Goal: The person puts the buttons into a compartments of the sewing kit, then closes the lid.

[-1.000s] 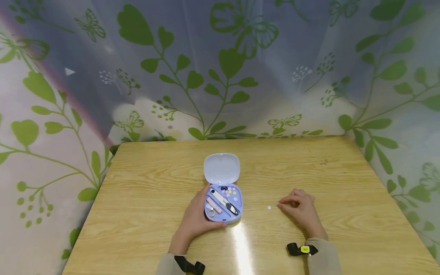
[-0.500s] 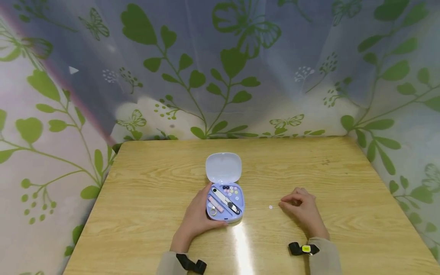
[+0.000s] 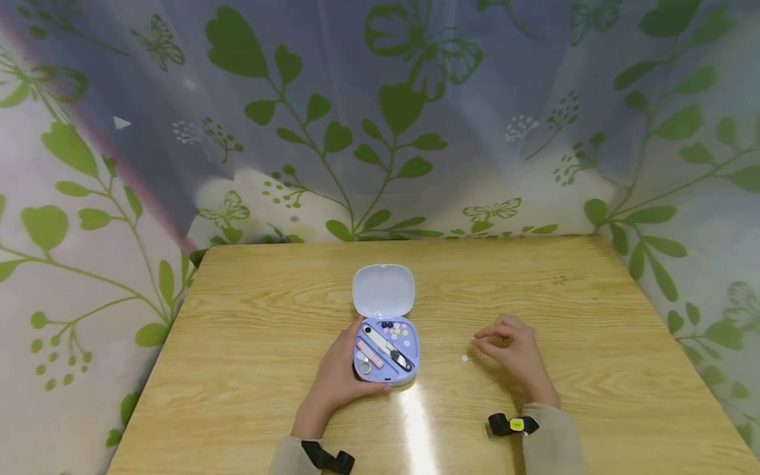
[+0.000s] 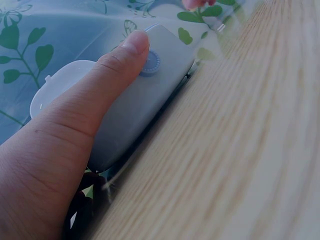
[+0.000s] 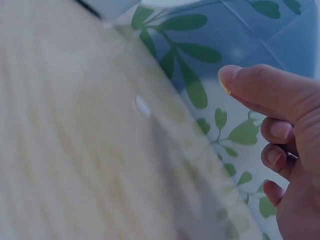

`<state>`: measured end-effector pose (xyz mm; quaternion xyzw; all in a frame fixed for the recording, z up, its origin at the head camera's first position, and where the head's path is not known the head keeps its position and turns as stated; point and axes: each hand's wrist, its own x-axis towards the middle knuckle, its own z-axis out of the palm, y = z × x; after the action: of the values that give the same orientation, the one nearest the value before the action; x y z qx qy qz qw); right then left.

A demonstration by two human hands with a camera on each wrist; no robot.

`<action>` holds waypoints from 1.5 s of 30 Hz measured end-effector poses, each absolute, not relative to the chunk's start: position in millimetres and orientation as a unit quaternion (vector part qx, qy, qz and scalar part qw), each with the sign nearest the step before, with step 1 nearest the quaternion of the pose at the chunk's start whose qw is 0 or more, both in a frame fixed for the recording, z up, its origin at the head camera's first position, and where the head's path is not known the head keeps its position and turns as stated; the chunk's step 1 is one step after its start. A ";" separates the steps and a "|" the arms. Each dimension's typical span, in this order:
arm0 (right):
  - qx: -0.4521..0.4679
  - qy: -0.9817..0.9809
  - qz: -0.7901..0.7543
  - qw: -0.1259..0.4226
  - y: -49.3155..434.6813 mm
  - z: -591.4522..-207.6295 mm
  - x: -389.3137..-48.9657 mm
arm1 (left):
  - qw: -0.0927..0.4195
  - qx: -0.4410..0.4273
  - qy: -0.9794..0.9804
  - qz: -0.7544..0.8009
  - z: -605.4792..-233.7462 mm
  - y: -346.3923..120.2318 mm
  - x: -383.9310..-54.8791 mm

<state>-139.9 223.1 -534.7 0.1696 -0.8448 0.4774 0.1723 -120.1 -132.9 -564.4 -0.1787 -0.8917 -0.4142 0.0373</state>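
Observation:
My left hand (image 3: 337, 375) grips a lavender sewing kit box (image 3: 417, 356) with its white lid (image 3: 382, 291) standing open. Its thumb lies along the box's front wall near a round latch (image 4: 150, 64). Inside are thread snips (image 3: 380, 342), a pink-and-white strip (image 3: 370, 354), a ring-like piece (image 3: 365, 367) and several small buttons (image 3: 396, 328). To the right, my right hand (image 3: 513, 346) pinches a tiny yellowish button (image 5: 226, 91) between thumb and index finger, mostly hidden by the fingertips. A small white button (image 3: 464, 358) lies on the table just below those fingertips.
The wooden table (image 3: 267, 297) has a bright reflected streak (image 3: 417, 429) in front of the box. A leaf-patterned curtain (image 3: 332, 158) hangs behind the table's back edge and along both sides. Both wrists carry black camera straps (image 3: 513, 424).
My right hand has risen and shifted slightly left, its fingertips now above the white button instead of beside it. The left hand and the box stay in place.

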 end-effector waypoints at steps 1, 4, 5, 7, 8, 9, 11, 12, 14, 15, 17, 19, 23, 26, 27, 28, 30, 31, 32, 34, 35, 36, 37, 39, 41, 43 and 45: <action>0.180 -0.840 0.478 0.182 219.9 -532.0 -141.1 | 0.037 -0.178 -0.892 -0.414 -564.4 -132.9 -120.0; 0.208 -0.827 0.486 0.194 207.7 -519.2 -142.0 | 0.036 -0.175 -0.893 -0.413 -564.5 -132.8 -120.0; 0.214 -0.822 0.490 0.194 203.4 -513.8 -141.3 | 0.036 -0.174 -0.893 -0.413 -564.5 -132.7 -120.1; 0.226 -0.815 0.496 0.195 195.1 -501.9 -139.5 | 0.036 -0.175 -0.893 -0.413 -564.5 -132.8 -119.9; 0.231 -0.813 0.499 0.194 191.0 -496.1 -138.5 | 0.035 -0.174 -0.893 -0.413 -564.4 -133.0 -119.7; 0.238 -0.810 0.500 0.193 187.1 -490.6 -137.8 | 0.034 -0.173 -0.894 -0.411 -564.4 -133.2 -119.6; 0.245 -0.810 0.498 0.191 181.2 -483.7 -137.8 | 0.033 -0.173 -0.893 -0.414 -564.4 -133.6 -119.3; 0.250 -0.809 0.495 0.193 178.9 -482.0 -138.8 | 0.033 -0.173 -0.893 -0.414 -564.5 -133.8 -119.4; 0.256 -0.810 0.489 0.197 174.8 -482.8 -142.3 | 0.033 -0.173 -0.894 -0.412 -564.8 -134.2 -119.4; 0.258 -0.810 0.490 0.195 173.2 -485.4 -144.7 | 0.034 -0.172 -0.895 -0.410 -565.1 -134.3 -119.4; 0.256 -0.811 0.488 0.194 170.3 -493.1 -150.3 | 0.035 -0.171 -0.895 -0.410 -565.6 -134.5 -119.3; 0.256 -0.810 0.489 0.197 166.7 -501.5 -155.7 | 0.036 -0.173 -0.895 -0.410 -565.9 -134.5 -119.3; 0.260 -0.809 0.491 0.190 158.1 -512.8 -163.0 | 0.036 -0.172 -0.894 -0.412 -565.3 -134.0 -118.9; 0.261 -0.812 0.491 0.176 150.0 -515.9 -165.5 | 0.036 -0.173 -0.894 -0.411 -564.4 -133.8 -119.0; 0.261 -0.815 0.488 0.170 146.9 -516.2 -165.8 | 0.035 -0.172 -0.895 -0.411 -564.1 -133.8 -118.9; 0.264 -0.816 0.486 0.167 143.7 -516.8 -166.2 | 0.035 -0.172 -0.894 -0.412 -563.8 -133.8 -118.8; 0.269 -0.820 0.480 0.159 137.5 -517.7 -166.5 | 0.034 -0.174 -0.894 -0.412 -563.2 -133.7 -118.8; 0.271 -0.821 0.478 0.157 134.7 -518.1 -166.6 | 0.033 -0.174 -0.894 -0.411 -562.9 -133.6 -118.8; 0.274 -0.821 0.476 0.154 131.9 -518.5 -166.6 | 0.034 -0.175 -0.893 -0.412 -562.6 -133.5 -118.7; 0.277 -0.822 0.475 0.147 126.9 -519.4 -166.8 | 0.034 -0.177 -0.892 -0.413 -562.4 -133.4 -118.6; 0.275 -0.824 0.475 0.142 124.6 -519.8 -166.7 | 0.035 -0.178 -0.893 -0.413 -562.4 -133.3 -118.6; 0.272 -0.826 0.475 0.135 122.5 -520.1 -166.8 | 0.036 -0.178 -0.892 -0.413 -562.6 -133.3 -118.8; 0.268 -0.828 0.475 0.128 120.7 -520.8 -166.8 | 0.036 -0.178 -0.892 -0.413 -562.8 -133.2 -118.9; 0.260 -0.833 0.475 0.114 117.4 -522.6 -167.0 | 0.035 -0.178 -0.893 -0.412 -563.7 -133.0 -119.5; 0.251 -0.840 0.471 0.097 114.7 -525.2 -167.2 | 0.035 -0.178 -0.893 -0.411 -564.5 -133.0 -119.9; 0.245 -0.845 0.466 0.088 112.6 -528.2 -167.5 | 0.032 -0.177 -0.895 -0.409 -565.3 -132.9 -120.2; 0.242 -0.849 0.463 0.083 110.9 -531.0 -167.9 | 0.031 -0.177 -0.895 -0.408 -565.6 -132.9 -120.3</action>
<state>-167.9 110.9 -531.0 0.2417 -0.8489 0.4625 0.0834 -120.3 -132.9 -565.6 -0.1767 -0.8952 -0.4079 0.0309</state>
